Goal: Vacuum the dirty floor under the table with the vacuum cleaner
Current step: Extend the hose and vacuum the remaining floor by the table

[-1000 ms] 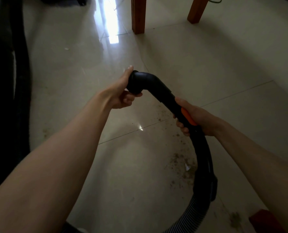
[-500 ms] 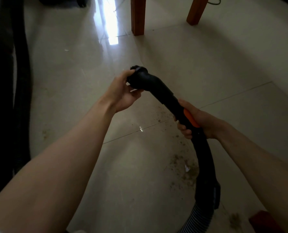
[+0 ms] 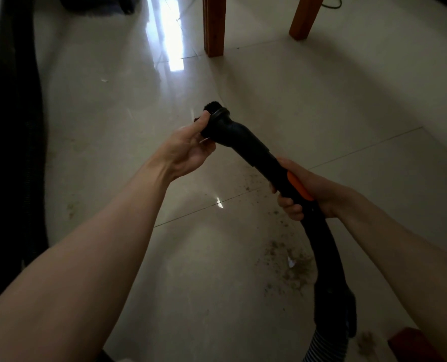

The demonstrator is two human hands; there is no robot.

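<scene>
the right hand (image 3: 313, 190) has its fingers curled tight round the vacuum handle (image 3: 290, 184), above the dirt (image 3: 293, 267) on the floor (image 3: 321, 105); the left hand (image 3: 188, 147) pinches the brush head (image 3: 217, 118) at the handle's far end, thumb on top

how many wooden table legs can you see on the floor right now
2 clearly: one table leg at top centre, another table leg to its right. A reddish block at bottom right may be a third.
</scene>
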